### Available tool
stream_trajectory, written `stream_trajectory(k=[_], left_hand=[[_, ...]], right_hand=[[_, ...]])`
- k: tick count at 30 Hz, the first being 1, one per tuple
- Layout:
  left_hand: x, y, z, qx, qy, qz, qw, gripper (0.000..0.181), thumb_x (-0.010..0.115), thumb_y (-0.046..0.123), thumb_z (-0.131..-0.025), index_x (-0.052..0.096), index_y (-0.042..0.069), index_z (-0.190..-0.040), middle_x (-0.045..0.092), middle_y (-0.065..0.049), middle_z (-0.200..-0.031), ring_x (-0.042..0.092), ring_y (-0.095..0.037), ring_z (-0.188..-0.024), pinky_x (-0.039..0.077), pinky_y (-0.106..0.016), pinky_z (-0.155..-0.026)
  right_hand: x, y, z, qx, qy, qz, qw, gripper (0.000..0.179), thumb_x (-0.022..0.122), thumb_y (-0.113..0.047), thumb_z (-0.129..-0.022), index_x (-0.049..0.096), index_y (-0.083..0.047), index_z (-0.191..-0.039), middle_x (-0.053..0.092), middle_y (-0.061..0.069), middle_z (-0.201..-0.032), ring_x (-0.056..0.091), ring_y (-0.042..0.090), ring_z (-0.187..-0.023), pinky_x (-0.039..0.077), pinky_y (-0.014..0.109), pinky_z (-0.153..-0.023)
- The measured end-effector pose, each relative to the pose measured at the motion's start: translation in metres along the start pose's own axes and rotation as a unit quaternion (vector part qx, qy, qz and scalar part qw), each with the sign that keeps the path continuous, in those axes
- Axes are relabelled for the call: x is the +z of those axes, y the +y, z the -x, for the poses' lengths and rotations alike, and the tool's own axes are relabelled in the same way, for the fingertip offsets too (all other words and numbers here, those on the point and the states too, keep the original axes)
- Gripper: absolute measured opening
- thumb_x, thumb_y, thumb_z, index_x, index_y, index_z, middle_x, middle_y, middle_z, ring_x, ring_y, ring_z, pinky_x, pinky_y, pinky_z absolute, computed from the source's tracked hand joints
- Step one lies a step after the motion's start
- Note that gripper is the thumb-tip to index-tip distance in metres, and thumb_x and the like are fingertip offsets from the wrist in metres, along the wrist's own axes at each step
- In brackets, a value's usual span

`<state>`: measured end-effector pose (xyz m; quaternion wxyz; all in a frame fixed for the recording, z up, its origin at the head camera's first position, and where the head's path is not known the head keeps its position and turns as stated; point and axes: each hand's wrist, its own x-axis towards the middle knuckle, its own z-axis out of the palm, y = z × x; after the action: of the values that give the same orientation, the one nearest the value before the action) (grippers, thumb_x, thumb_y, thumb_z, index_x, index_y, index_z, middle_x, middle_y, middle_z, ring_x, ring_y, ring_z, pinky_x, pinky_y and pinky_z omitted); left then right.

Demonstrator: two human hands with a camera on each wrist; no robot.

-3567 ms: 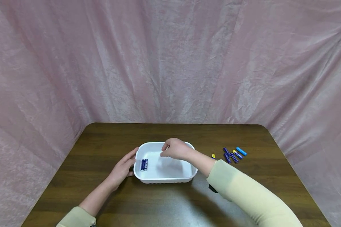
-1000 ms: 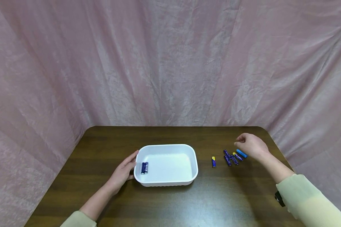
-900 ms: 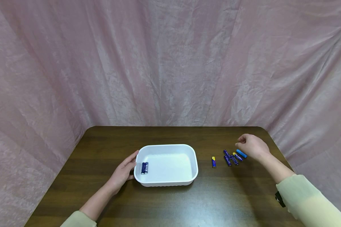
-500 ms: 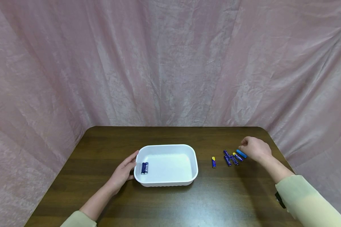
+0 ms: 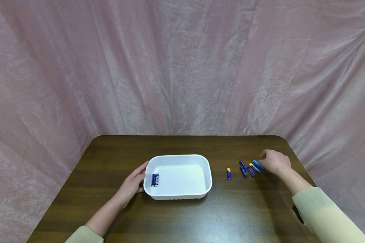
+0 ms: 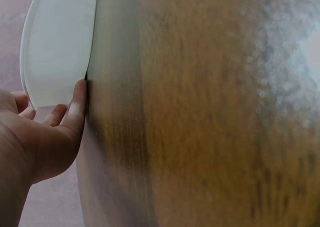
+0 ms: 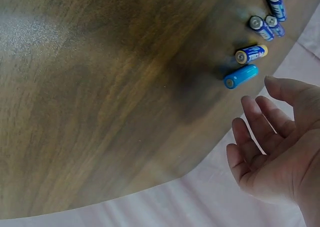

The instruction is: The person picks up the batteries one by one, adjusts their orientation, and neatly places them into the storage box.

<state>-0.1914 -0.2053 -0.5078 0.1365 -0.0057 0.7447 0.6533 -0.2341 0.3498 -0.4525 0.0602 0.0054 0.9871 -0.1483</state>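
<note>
A white rectangular tray (image 5: 177, 197) stands mid-table, with two dark blue batteries (image 5: 154, 180) lying side by side at its left end. My left hand (image 5: 130, 185) rests against the tray's left end, its fingers spread along the wall, as the left wrist view of the hand (image 6: 50, 142) also shows. At the right, my right hand (image 5: 275, 162) hovers low beside a light blue battery (image 5: 257, 164). In the right wrist view, thumb and fingers stand apart just short of that battery (image 7: 241, 77), holding nothing.
Left of the light blue battery lie a yellow-ended battery (image 5: 254, 167) and several dark blue batteries (image 5: 243, 172) in a loose cluster. One yellow-and-blue battery (image 5: 229, 173) lies between cluster and tray. A pink curtain (image 5: 182, 67) hangs behind the brown table (image 5: 182, 222).
My right hand went from above the tray to the batteries at right, then sank slightly rightward toward the light blue one. My left hand has stayed at the tray.
</note>
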Motion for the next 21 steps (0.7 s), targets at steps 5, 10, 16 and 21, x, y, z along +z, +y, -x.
stream_trajectory(k=[5, 10, 16, 21], left_hand=[[0.0, 0.001, 0.0, -0.001, 0.001, -0.005, 1.0, 0.051, 0.048, 0.027, -0.109, 0.038, 0.031, -0.159, 0.032, -0.012, -0.165, 0.042, -0.033, -0.142, 0.056, -0.042, -0.093], [0.001, 0.001, 0.0, -0.003, 0.007, -0.004, 1.0, 0.051, 0.048, 0.026, -0.109, 0.039, 0.031, -0.159, 0.032, -0.012, -0.164, 0.043, -0.032, -0.141, 0.057, -0.041, -0.091], [0.001, 0.001, -0.001, -0.006, 0.012, -0.006, 0.9999, 0.051, 0.048, 0.025, -0.109, 0.04, 0.031, -0.158, 0.033, -0.012, -0.164, 0.044, -0.033, -0.14, 0.057, -0.041, -0.091], [0.001, 0.001, -0.001, -0.007, 0.012, -0.01, 0.9999, 0.051, 0.048, 0.025, -0.109, 0.039, 0.031, -0.158, 0.032, -0.012, -0.164, 0.042, -0.032, -0.142, 0.057, -0.041, -0.091]], right_hand=[[0.004, 0.003, -0.001, 0.004, -0.009, 0.0, 1.0, 0.042, 0.066, -0.03, -0.097, 0.066, 0.002, -0.124, 0.069, 0.023, -0.12, 0.062, 0.049, -0.106, 0.043, 0.064, -0.086], [0.007, 0.004, -0.003, 0.005, -0.014, -0.004, 0.9999, 0.039, 0.067, -0.029, -0.096, 0.067, 0.001, -0.121, 0.069, 0.023, -0.118, 0.062, 0.048, -0.105, 0.043, 0.064, -0.086], [0.01, 0.004, -0.007, 0.005, -0.014, -0.006, 0.9999, 0.035, 0.068, -0.027, -0.095, 0.07, -0.001, -0.119, 0.071, 0.021, -0.116, 0.063, 0.045, -0.105, 0.043, 0.063, -0.086], [0.012, 0.002, -0.009, 0.008, -0.019, -0.006, 0.9998, 0.035, 0.069, -0.028, -0.095, 0.07, -0.002, -0.118, 0.07, 0.02, -0.118, 0.063, 0.044, -0.105, 0.042, 0.064, -0.086]])
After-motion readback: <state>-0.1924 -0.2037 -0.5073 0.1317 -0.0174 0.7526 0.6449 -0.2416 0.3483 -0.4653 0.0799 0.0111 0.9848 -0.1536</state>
